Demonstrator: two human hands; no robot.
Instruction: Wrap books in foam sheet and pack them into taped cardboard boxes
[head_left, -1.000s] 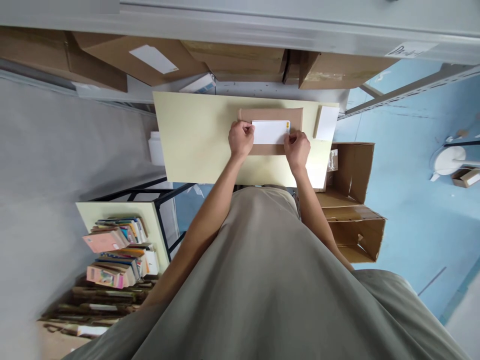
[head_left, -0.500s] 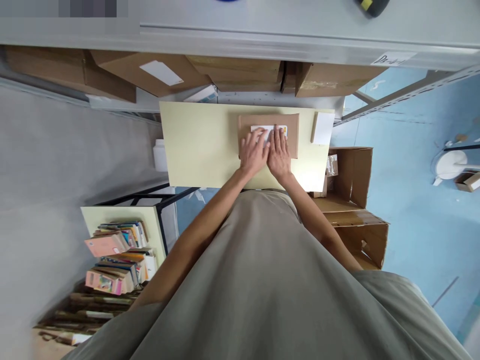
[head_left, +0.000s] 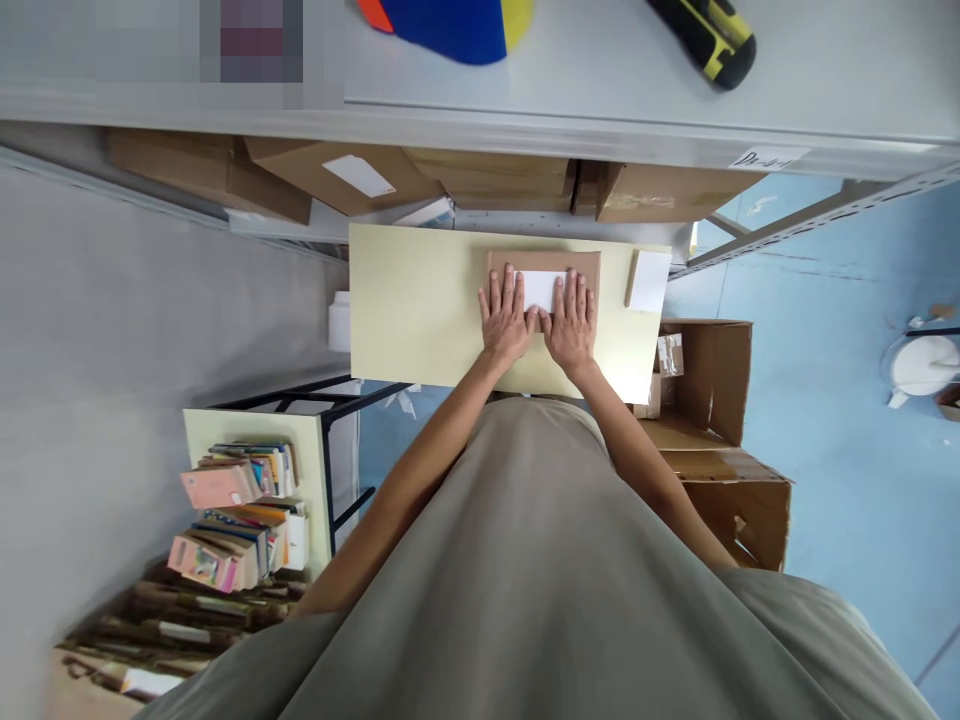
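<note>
A flat brown cardboard piece (head_left: 544, 260) lies on the pale yellow table (head_left: 420, 300), with a white card or label (head_left: 541, 288) on top of it. My left hand (head_left: 506, 318) rests flat with spread fingers over the left part of the cardboard, fingertips by the white card's left edge. On the other side my right hand (head_left: 571, 320) lies flat too, fingers over the card's right end. Both thumbs come close together at the card's lower edge. Part of the card is hidden under the fingers.
A white block-like stack (head_left: 649, 280) lies at the table's right end. Open cardboard boxes (head_left: 727, 385) stand on the right. Books (head_left: 240, 480) stand on a lower table at left. On the grey shelf (head_left: 600, 90) ahead lies a black-and-yellow cutter (head_left: 712, 45).
My hands have spread apart, from the middle of the white card to its two sides, uncovering its centre. The camera view has shifted slightly, showing more of the shelf top.
</note>
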